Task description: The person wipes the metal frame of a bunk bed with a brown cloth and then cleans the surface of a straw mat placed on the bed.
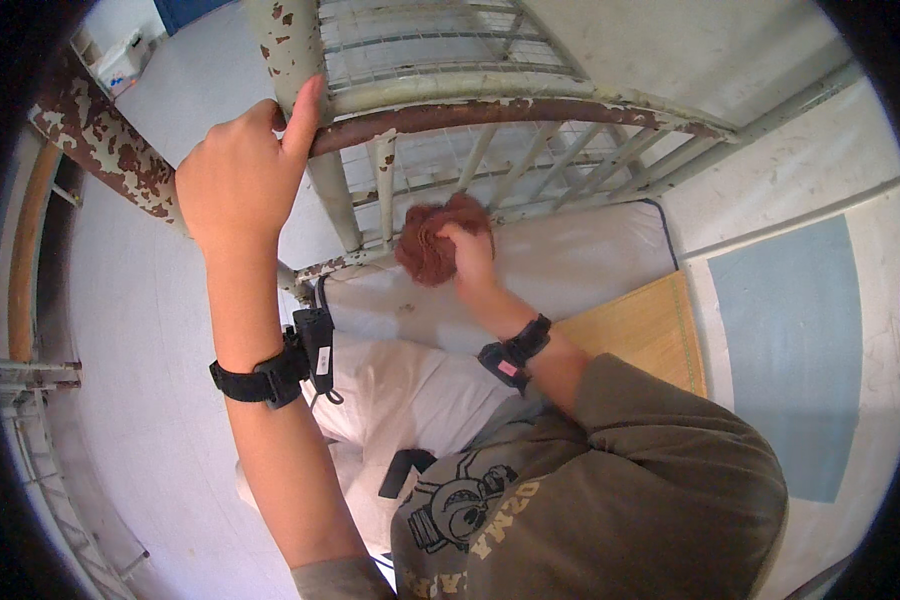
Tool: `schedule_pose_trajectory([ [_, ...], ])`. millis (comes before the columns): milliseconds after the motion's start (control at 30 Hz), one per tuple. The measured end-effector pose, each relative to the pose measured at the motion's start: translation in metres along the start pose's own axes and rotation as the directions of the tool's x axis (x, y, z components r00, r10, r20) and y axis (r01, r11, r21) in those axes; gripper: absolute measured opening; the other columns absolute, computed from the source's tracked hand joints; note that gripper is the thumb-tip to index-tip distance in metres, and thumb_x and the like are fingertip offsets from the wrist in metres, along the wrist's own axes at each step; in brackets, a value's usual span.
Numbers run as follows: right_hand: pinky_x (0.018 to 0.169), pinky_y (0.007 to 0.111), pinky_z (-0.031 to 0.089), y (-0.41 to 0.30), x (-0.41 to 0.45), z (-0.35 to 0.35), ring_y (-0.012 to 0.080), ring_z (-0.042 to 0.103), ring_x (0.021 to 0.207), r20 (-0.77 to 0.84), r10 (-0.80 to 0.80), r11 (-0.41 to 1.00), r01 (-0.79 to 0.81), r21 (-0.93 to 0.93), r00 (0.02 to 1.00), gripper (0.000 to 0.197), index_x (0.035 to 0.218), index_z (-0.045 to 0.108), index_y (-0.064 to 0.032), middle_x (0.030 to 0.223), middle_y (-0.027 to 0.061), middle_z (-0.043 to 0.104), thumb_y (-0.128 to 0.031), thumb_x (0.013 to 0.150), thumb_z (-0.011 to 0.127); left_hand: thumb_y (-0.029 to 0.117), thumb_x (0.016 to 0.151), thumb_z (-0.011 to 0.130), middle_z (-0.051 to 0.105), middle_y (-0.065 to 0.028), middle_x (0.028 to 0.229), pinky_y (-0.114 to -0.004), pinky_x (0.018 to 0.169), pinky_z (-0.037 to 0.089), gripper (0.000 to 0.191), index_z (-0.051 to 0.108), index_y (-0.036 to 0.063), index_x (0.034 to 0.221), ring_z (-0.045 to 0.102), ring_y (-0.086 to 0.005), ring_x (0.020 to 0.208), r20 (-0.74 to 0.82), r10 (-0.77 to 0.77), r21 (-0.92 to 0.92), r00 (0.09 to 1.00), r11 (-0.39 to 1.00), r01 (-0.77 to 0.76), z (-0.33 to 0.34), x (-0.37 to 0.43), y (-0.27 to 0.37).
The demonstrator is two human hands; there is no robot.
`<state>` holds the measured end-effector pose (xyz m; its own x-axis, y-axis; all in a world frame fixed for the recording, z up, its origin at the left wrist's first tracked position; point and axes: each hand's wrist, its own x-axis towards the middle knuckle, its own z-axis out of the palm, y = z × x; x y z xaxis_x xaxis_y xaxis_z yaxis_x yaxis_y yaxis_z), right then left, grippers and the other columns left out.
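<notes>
My left hand grips the painted metal frame of a bed at its corner, beside the upright post, with the thumb pointing up; its fingertips are hidden. The post and the curved top rail show chipped, brownish patches. Lower down, my right hand holds a bunched reddish-brown cloth against the foot of the slatted bars, just above the mattress. The right hand is slightly blurred. Both wrists wear black straps with small devices.
A woven yellow mat lies on the mattress near the wall, which bears a blue-grey panel. Another metal frame stands at the lower left across the pale floor. A white container sits at the far upper left.
</notes>
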<state>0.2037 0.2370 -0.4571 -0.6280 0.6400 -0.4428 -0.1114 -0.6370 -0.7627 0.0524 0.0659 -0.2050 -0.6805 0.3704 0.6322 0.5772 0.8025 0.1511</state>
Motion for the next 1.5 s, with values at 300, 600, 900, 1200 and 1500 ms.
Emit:
schedule_pose_trajectory([
  [300,0.081,0.040,0.054,-0.016,0.049,0.024,0.0341,0.068,0.088,0.560,-0.212,-0.182,0.530,-0.828,0.801,0.018,0.100,0.073,-0.0028,0.096,0.0192,0.072,-0.007,0.086,0.063,0.069,0.092,0.050,0.064,-0.0099,0.057,-0.039,0.050,0.049,0.066,0.068,0.0119,0.064,0.066,-0.0314,0.055,0.002,0.008,-0.020,1.000,1.000,-0.008,0.002,0.000,0.000],
  [600,0.084,0.038,0.052,-0.021,0.092,0.074,0.0256,0.067,0.092,0.745,0.269,0.147,0.738,-0.658,0.611,0.029,0.111,0.070,-0.0042,0.105,0.0187,0.072,-0.016,0.085,0.068,0.073,0.094,0.040,0.068,-0.0146,0.068,-0.045,0.064,0.053,0.069,0.076,0.0146,0.085,0.070,-0.0365,0.072,0.155,-0.098,0.044,0.983,0.995,0.092,-0.005,0.002,0.006],
  [900,0.059,0.043,0.046,-0.070,0.061,0.122,0.0281,0.060,0.064,0.608,0.547,-0.142,0.780,-0.610,0.575,0.026,0.087,0.070,-0.0026,0.079,0.0178,0.068,-0.023,0.071,0.074,0.072,0.091,0.048,0.066,-0.0107,0.060,-0.041,0.053,0.050,0.068,0.071,0.0127,0.068,0.067,-0.0328,0.059,0.046,-0.037,0.014,0.998,0.999,0.036,0.004,0.000,-0.002],
  [1200,0.072,0.044,0.055,-0.072,0.083,0.092,0.0356,0.072,0.093,0.269,0.485,-0.718,0.555,-0.420,0.832,0.024,0.095,0.076,-0.0066,0.101,0.0205,0.073,-0.013,0.073,0.069,0.069,0.092,0.048,0.065,-0.0109,0.060,-0.040,0.053,0.050,0.067,0.071,0.0121,0.066,0.066,-0.0319,0.058,0.030,-0.012,-0.012,0.999,1.000,0.012,0.005,-0.001,-0.004],
  [1500,0.051,0.040,0.042,-0.082,0.032,0.132,0.0221,0.056,0.060,0.379,0.643,-0.111,0.570,-0.814,0.666,0.024,0.092,0.069,-0.0061,0.064,0.0087,0.058,-0.003,0.068,0.066,0.072,0.094,0.040,0.067,-0.0134,0.066,-0.045,0.061,0.052,0.067,0.075,0.0155,0.081,0.068,-0.0364,0.068,0.129,-0.084,0.040,0.988,0.996,0.079,-0.002,0.000,0.003],
])
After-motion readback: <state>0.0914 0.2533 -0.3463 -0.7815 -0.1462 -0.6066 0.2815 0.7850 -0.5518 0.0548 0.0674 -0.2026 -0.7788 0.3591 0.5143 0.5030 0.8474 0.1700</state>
